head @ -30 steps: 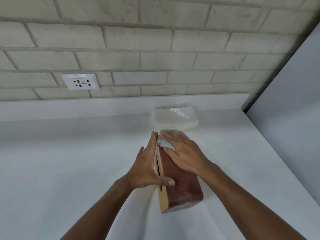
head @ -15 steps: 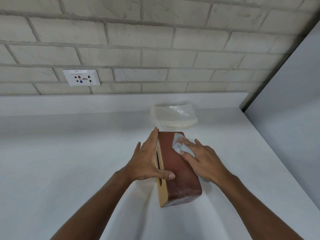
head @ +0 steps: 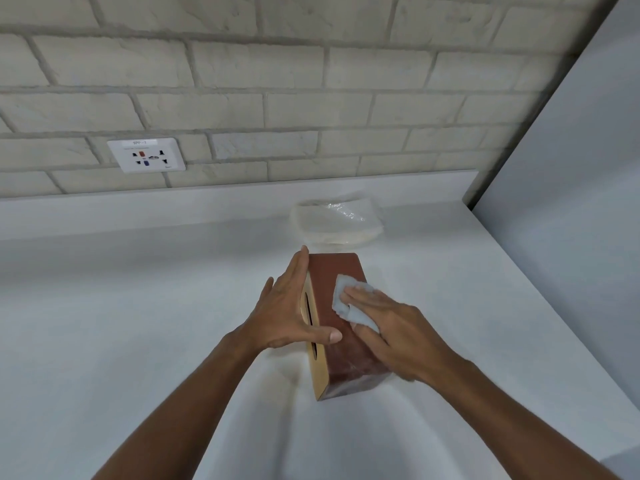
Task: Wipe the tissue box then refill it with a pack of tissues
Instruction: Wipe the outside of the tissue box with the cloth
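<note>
Right hand (head: 398, 337): the cloth (head: 341, 308) is pressed onto the upturned brown face by flattened fingers. Whether it is also pinched cannot be told.
Left hand (head: 287, 313): it is laid flat against the pale slotted face, fingers straight, thumb stretched over the top edge. Nothing is gripped.
Tissue box (head: 346, 368): it is stood on a narrow side on the white counter (head: 138, 306), between both hands.
Tipping: if the brace is eased, the box could be toppled or skidded by a hard stroke.
Cloth: it could be bunched or left behind, since only light pressure appears to be applied.
Missed faces: the underside and the braced face may be skipped unless the box is turned.
Pack of tissues (head: 337, 225): it lies just beyond the box's far end and could be shoved wallward by a long stroke.
</note>
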Demonstrator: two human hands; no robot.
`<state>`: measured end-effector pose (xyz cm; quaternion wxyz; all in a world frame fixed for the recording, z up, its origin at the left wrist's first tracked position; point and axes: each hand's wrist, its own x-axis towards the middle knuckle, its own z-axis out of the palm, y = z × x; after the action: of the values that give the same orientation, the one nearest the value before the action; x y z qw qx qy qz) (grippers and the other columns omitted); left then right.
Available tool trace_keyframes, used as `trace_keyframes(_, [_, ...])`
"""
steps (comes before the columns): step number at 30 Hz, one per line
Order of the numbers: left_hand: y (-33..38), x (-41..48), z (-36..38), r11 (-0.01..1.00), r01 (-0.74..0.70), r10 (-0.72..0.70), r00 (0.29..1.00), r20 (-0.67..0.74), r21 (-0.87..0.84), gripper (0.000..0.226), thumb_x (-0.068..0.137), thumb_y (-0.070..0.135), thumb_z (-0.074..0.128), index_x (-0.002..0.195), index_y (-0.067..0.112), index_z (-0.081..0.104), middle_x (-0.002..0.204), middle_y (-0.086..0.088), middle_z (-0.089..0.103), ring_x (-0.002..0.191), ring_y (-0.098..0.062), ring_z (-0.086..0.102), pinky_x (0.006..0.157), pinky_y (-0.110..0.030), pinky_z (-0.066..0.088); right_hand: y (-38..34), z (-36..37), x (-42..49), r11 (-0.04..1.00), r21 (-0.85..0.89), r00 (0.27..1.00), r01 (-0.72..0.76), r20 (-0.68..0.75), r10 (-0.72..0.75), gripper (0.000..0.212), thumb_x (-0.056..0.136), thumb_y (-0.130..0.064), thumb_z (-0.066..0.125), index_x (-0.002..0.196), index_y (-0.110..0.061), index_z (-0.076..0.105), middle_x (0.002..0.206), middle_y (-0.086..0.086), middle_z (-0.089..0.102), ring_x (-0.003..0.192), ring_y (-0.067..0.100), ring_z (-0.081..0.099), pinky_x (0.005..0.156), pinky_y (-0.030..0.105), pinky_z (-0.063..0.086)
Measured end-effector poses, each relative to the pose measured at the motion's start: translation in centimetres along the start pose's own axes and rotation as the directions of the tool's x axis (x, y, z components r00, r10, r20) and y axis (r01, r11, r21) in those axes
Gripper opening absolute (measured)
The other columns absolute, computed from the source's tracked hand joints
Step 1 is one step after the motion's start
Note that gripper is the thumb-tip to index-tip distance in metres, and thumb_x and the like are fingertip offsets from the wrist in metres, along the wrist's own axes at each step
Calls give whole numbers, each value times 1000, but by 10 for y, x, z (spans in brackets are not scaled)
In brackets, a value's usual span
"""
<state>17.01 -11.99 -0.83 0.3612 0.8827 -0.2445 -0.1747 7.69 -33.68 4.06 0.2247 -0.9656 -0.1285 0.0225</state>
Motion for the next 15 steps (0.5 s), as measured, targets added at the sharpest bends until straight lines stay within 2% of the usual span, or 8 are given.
trace_keyframes(4, [3, -1, -2, 1000, 16, -16, 1000, 21, 14, 164, 42, 105, 58, 160, 31, -28, 170, 13, -24, 159, -6, -12, 129, -54, -2, 5, -4, 23, 991, 15, 991, -135, -21, 136, 48, 103, -38, 42, 150, -30, 37, 155, -9, 37, 143, 24, 34, 113, 35, 30])
trace_keyframes(8, [9, -4, -6, 999, 37, -37, 999, 29, 33, 159, 46, 94, 65, 159, 31, -28, 171, 12, -23, 160, -11, -8, 129, -55, -2, -12, -8, 31, 995, 9, 990, -96, -103, 96, 37, 103, -26, 47, 139, -21, 53, 142, -3, 55, 125, 19, 53, 93, 21, 35])
trace_keyframes(9, [10, -4, -6, 998, 37, -39, 999, 28, 42, 158, 47, 94, 64, 160, 31, -28, 171, 12, -22, 161, -13, -7, 129, -56, -2, -15, -7, 21, 997, 6, 992, -75, -105, 75, 36, 102, -26, 48, 137, -21, 55, 141, -4, 56, 123, 18, 54, 93, 21, 36])
trace_keyframes(12, [11, -5, -6, 998, 32, -33, 999, 28, 55, 157, 48, 93, 63, 160, 30, -26, 172, 10, -21, 161, -14, -7, 128, -59, -1, -13, -3, -11, 1000, 10, 992, -3, -127, 4, 36, 100, -26, 49, 135, -21, 58, 137, -5, 60, 120, 20, 58, 95, 33, 45])
trace_keyframes(15, [10, -6, -6, 998, 28, -30, 999, 30, 53, 157, 48, 93, 63, 161, 29, -26, 172, 10, -21, 161, -14, -7, 128, -59, 0, -6, -3, -2, 997, 4, 993, -76, -91, 76, 40, 103, -30, 46, 143, -23, 49, 143, -2, 55, 126, 24, 54, 102, 31, 38])
